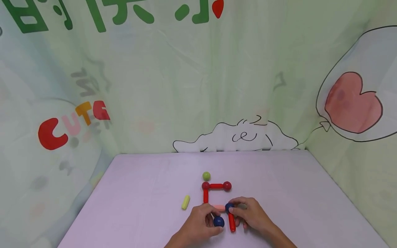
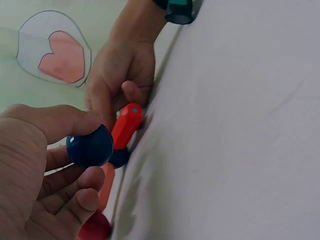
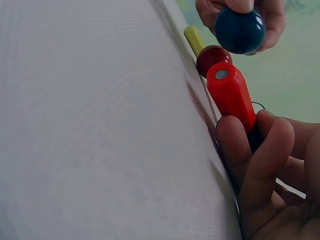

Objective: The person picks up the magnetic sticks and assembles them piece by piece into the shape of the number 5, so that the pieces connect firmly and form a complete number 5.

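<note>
My left hand (image 1: 198, 222) pinches a glossy blue ball (image 1: 218, 221) between thumb and fingers, low over the table. My right hand (image 1: 252, 213) grips a second blue ball (image 1: 228, 206), the corner of a figure made of balls and magnetic sticks. From that corner a red stick (image 1: 232, 223) points toward me, its free end showing a metal disc in the right wrist view. A pink stick (image 1: 219, 208) runs left from the same corner to a dark red ball (image 2: 95, 226), which my left hand hides in the head view.
Farther up the figure are an upright red stick (image 1: 206, 196), a red corner ball (image 1: 205, 185), a crosswise red stick (image 1: 216, 186) and a red end ball (image 1: 227, 186). A green ball (image 1: 206, 176) sits behind; a yellow stick (image 1: 185, 202) lies left. Printed curtains (image 1: 186, 86) surround the table (image 1: 139, 193).
</note>
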Demonstrator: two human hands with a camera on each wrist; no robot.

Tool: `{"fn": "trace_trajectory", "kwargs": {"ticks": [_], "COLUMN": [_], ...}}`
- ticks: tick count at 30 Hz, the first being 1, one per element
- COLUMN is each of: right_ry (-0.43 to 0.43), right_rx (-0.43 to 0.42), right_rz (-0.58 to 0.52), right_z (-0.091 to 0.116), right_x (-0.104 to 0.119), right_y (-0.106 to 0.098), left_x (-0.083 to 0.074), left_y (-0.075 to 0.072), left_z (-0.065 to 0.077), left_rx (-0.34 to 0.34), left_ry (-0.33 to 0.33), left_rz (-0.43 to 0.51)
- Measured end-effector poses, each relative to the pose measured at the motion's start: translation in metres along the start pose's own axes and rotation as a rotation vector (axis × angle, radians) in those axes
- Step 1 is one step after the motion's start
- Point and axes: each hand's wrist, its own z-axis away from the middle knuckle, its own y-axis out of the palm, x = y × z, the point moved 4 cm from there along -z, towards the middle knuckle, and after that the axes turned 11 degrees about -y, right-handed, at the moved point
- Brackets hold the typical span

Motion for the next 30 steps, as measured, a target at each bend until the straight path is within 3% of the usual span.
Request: {"fn": "trace_trajectory", "kwargs": {"ticks": [13, 20, 24, 30], "right_ry": [0.011, 0.023, 0.021, 0.003], "right_rx": [-0.009, -0.012, -0.011, -0.006], "right_rz": [-0.007, -0.01, -0.007, -0.011], "right_z": [0.0, 0.001, 0.001, 0.0], "right_x": [0.0, 0.0, 0.001, 0.001], "right_y": [0.0, -0.001, -0.001, -0.001], "left_x": [0.009, 0.004, 0.002, 0.001], "left_y": [0.023, 0.038, 0.043, 0.043], "left_z": [0.008, 0.006, 0.004, 0.002], "left_rx": [0.148, 0.202, 0.193, 0.121], "left_ry": [-0.08, 0.017, 0.032, 0.06], "left_rz": [0.016, 0.03, 0.026, -0.034]}}
